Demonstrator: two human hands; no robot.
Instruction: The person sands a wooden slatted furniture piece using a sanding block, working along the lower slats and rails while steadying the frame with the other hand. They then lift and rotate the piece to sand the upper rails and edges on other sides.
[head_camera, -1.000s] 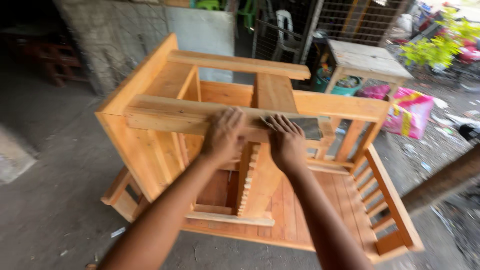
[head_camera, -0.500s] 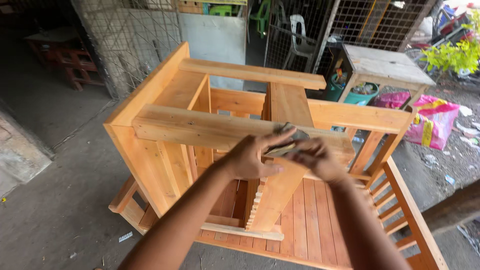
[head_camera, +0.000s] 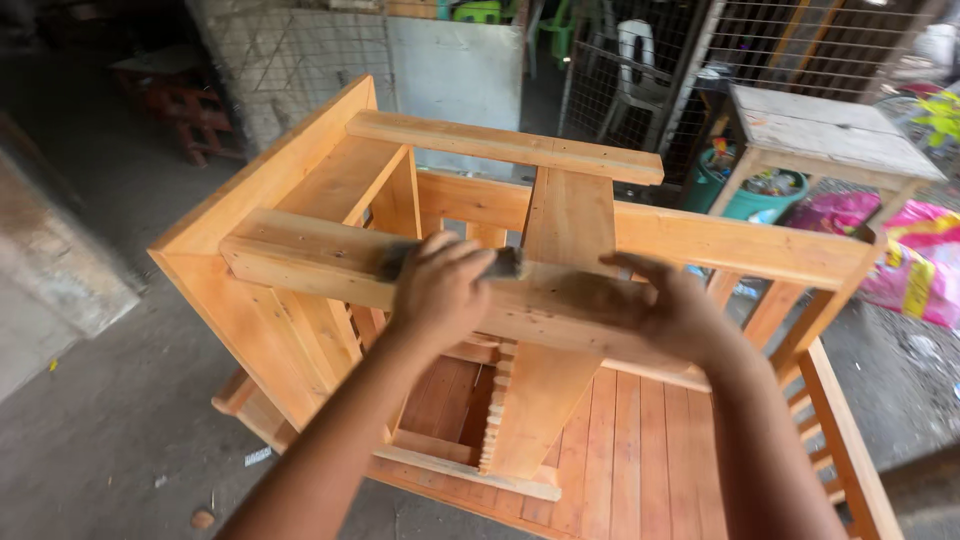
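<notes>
Left hand (head_camera: 440, 290) presses a dark sanding strip (head_camera: 450, 262) flat on the near rail (head_camera: 300, 262) of the upturned wooden frame (head_camera: 260, 190), grip closed over it. Right hand (head_camera: 675, 310) rests open on the rail's right part, holding nothing. Concrete floor (head_camera: 110, 440) lies open leftward.

Two bare forearms, left hand (head_camera: 440, 290), right hand (head_camera: 680, 310) (no sleeves, no gloves)

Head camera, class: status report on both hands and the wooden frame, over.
Left hand pressing a grey sanding pad on the frame's near rail. Right hand flat on the same rail. Nothing in the way.
</notes>
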